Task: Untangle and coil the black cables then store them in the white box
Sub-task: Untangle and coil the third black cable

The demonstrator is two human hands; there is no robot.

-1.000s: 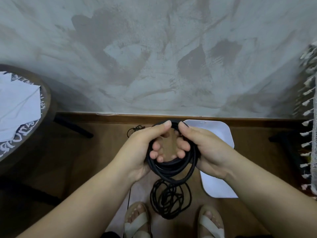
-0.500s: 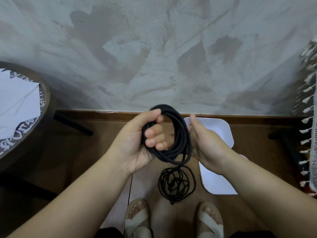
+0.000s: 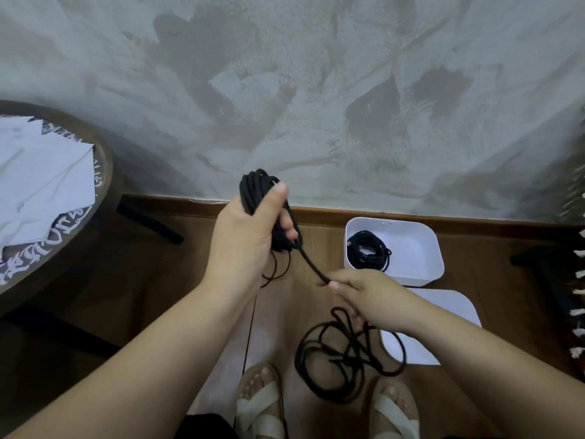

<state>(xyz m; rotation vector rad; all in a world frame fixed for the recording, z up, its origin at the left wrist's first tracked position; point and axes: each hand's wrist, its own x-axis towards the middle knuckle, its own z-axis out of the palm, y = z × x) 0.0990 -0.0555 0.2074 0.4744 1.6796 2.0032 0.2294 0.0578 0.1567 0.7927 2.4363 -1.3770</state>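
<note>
Coil (image 3: 253, 191) of matte black cable sits clenched in left hand (image 3: 243, 236); right hand (image 3: 364, 289) pinches its taut strand (image 3: 311, 264).

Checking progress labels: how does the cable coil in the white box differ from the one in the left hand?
The boxed coil lies flat in the white box as an open ring, untouched; the held coil stands upright, squeezed narrow by the left hand. The boxed coil looks finished; the held coil trails a strand to the right hand, loose loops below. Both are black, multi-turn.
</note>
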